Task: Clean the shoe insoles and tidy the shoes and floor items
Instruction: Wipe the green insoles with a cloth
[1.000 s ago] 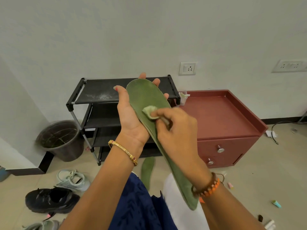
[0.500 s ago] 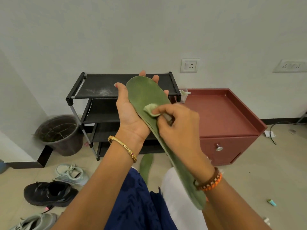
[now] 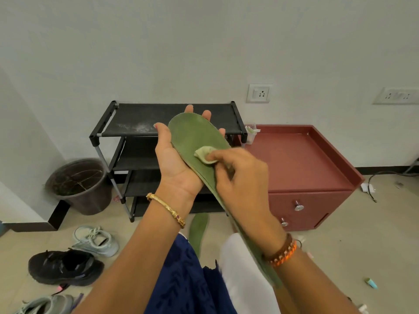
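Observation:
A long green insole (image 3: 195, 137) lies across my left hand (image 3: 174, 164), palm up, with the fingers behind its toe end and the thumb at its left edge. My right hand (image 3: 238, 177) pinches a small pale green wipe (image 3: 204, 152) and presses it on the insole's middle. The insole's heel end runs down under my right wrist. A second green insole (image 3: 199, 230) lies on the floor below. A black shoe (image 3: 63, 267) and a pale mint sneaker (image 3: 96, 240) sit on the floor at the lower left.
A black shoe rack (image 3: 127, 120) stands against the wall, dusty on top. A dark bucket (image 3: 79, 184) stands to its left, a red cabinet (image 3: 317, 168) to its right. A grey sneaker (image 3: 43, 304), small items (image 3: 371, 283) and a cable (image 3: 376, 177) lie on the floor.
My right hand has rubbed the wipe a short way along the insole's middle. Both hands have kept their hold, and the view has shifted slightly.

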